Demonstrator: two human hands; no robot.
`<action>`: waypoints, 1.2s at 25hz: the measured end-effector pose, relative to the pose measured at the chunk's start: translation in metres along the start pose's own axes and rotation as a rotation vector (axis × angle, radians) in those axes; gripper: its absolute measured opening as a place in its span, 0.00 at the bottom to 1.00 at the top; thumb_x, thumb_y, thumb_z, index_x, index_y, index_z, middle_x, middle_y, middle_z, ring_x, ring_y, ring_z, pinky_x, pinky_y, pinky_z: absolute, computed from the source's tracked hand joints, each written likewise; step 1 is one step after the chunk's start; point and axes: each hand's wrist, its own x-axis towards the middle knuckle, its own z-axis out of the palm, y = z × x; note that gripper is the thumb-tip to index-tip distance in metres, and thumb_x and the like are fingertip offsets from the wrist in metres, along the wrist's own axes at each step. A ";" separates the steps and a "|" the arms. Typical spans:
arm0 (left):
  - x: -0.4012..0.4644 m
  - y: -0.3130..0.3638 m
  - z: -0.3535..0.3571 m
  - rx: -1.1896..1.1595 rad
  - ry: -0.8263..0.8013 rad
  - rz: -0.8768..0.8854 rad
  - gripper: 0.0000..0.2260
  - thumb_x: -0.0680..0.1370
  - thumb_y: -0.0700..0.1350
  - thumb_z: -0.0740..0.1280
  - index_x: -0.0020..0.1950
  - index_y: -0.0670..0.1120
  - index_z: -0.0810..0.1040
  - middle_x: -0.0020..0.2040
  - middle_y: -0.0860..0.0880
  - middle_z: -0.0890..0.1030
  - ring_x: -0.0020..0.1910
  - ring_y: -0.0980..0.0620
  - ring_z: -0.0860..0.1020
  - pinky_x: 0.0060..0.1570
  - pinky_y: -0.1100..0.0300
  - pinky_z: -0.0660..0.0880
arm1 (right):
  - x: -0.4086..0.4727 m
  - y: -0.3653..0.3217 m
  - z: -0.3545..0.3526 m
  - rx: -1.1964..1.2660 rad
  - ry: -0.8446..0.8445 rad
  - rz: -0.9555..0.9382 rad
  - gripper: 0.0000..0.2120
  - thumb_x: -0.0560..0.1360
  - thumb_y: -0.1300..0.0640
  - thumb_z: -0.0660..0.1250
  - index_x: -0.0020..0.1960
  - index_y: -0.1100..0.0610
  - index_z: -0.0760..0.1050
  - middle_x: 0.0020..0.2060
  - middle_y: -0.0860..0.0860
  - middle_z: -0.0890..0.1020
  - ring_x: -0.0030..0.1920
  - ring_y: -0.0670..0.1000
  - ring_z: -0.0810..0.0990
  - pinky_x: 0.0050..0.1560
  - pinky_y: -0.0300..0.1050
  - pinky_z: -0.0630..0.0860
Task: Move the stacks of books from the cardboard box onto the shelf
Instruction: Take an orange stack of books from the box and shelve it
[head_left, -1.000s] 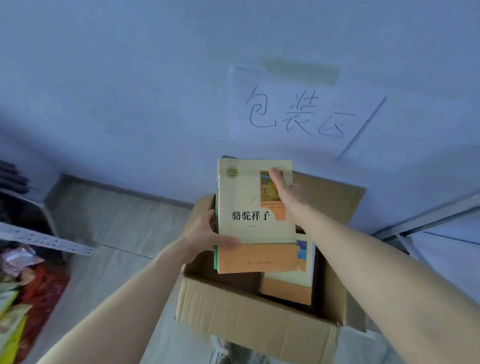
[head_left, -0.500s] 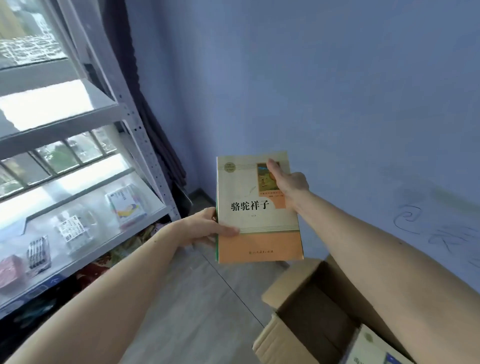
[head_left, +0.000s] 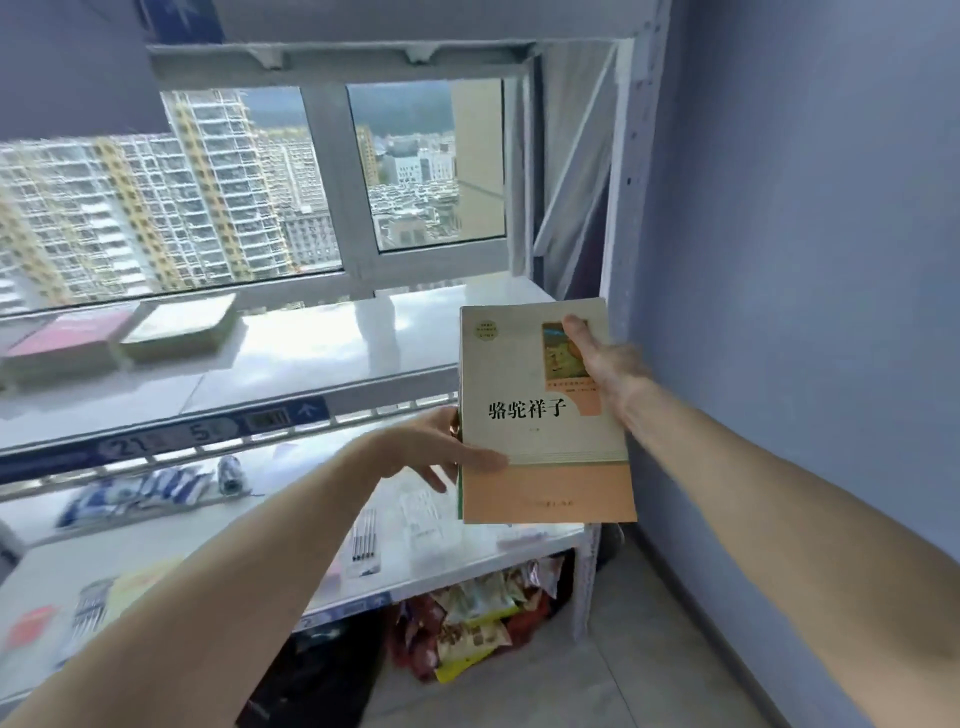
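Between both hands | stack of books (head_left: 540, 415) | left grip (head_left: 436, 452), right grip (head_left: 602, 364) clasp edges

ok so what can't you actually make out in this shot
Head view only:
- Cardboard box: out of frame.
- How many books in the cream-and-orange stack: the top cover hides them.
- Left hand and right hand fingers: behind the stack.
- Blue shelf-edge label: motion-blurred.
- Snack packets under the shelf: print too small.

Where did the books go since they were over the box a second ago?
The stack of books was lifted away from the cardboard box, now out of view, and swung left to the shelf, in front of its right end. The left hand and right hand hold it at the same edges as before.
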 end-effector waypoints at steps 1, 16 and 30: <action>-0.006 -0.021 -0.045 -0.010 0.083 -0.001 0.25 0.69 0.57 0.77 0.63 0.57 0.75 0.52 0.50 0.84 0.43 0.53 0.84 0.39 0.58 0.82 | 0.014 -0.019 0.052 -0.012 -0.088 -0.035 0.29 0.63 0.29 0.72 0.41 0.55 0.77 0.34 0.50 0.82 0.30 0.48 0.81 0.22 0.35 0.71; -0.016 -0.167 -0.322 -0.142 0.741 -0.104 0.35 0.66 0.47 0.81 0.67 0.49 0.67 0.55 0.48 0.80 0.52 0.48 0.80 0.38 0.56 0.79 | 0.081 -0.151 0.412 0.058 -0.365 -0.333 0.33 0.54 0.24 0.69 0.38 0.55 0.80 0.33 0.48 0.82 0.34 0.48 0.81 0.29 0.38 0.70; 0.014 -0.294 -0.433 -0.020 0.922 0.055 0.34 0.63 0.41 0.82 0.63 0.45 0.68 0.49 0.52 0.81 0.45 0.48 0.81 0.42 0.52 0.81 | 0.081 -0.124 0.554 0.193 -0.235 -0.442 0.24 0.60 0.31 0.69 0.39 0.52 0.80 0.37 0.49 0.84 0.42 0.53 0.84 0.47 0.55 0.82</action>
